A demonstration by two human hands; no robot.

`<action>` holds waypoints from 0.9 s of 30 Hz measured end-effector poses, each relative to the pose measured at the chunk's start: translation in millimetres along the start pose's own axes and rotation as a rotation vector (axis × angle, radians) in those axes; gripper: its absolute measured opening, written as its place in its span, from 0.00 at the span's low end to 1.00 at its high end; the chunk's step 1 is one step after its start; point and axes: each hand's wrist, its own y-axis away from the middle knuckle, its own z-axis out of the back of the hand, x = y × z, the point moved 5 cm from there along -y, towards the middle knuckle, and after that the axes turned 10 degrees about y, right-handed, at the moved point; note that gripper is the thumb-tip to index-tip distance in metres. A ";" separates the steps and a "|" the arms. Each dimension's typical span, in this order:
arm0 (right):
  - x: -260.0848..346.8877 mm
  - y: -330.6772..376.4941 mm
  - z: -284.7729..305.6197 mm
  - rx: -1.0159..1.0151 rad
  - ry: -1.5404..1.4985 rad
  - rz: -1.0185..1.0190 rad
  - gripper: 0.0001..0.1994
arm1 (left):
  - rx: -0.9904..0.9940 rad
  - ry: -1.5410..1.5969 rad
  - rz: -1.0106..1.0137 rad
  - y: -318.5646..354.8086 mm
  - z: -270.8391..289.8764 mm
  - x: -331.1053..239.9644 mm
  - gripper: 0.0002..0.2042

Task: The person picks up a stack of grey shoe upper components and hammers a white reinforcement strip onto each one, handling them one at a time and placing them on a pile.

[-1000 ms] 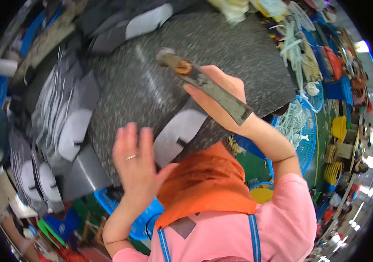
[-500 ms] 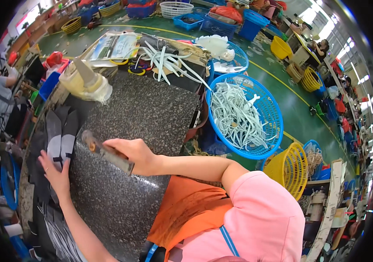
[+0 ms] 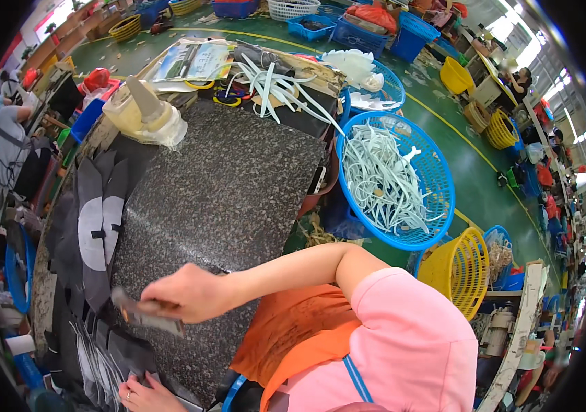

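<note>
Dark speckled stone surface (image 3: 238,172), viewed from above. At its near-left corner, the left hand (image 3: 149,398) touches a layered stack of grey, pale-edged sheet pieces (image 3: 94,360), extending leftward and away from its fingers, long axis near to far; whether they grasp cannot be told. The right hand (image 3: 193,295), farther from the stack, clenches a worn hammer-like tool (image 3: 152,319). Beyond, white-patched grey pieces (image 3: 92,226) line the left edge.

The left hand (image 3: 147,397) has left the paired grey pieces (image 3: 92,218) at far left, uncovering their pale patches, and come nearer, to the stack of grey pieces (image 3: 90,360). The right hand (image 3: 191,294) has carried the hammer (image 3: 152,320) nearer too. The single patched piece has gone from the surface's (image 3: 238,172) near edge since a second ago.
</note>
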 end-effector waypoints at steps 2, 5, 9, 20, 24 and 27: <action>10.6 6.2 -17.7 0.076 -0.011 0.076 0.09 | 0.174 0.090 0.044 0.2 -2.4 10.3 0.17; 25.7 19.1 -41.2 0.201 -0.080 0.110 0.10 | 0.571 0.365 0.054 -1.0 -5.0 19.9 0.10; 59.1 22.4 -61.4 -0.038 -0.200 0.394 0.14 | 0.659 0.775 0.119 2.5 11.0 -0.2 0.14; 38.2 24.8 -8.5 0.655 0.009 0.028 0.12 | 0.758 0.884 0.189 -7.9 -10.4 46.4 0.14; 41.1 13.7 -2.3 0.805 -0.074 -0.096 0.14 | 0.802 1.283 0.117 -8.1 11.5 -47.4 0.17; 20.7 14.1 39.1 0.844 0.107 -0.272 0.15 | 0.944 1.724 0.503 -39.4 -13.0 -111.0 0.10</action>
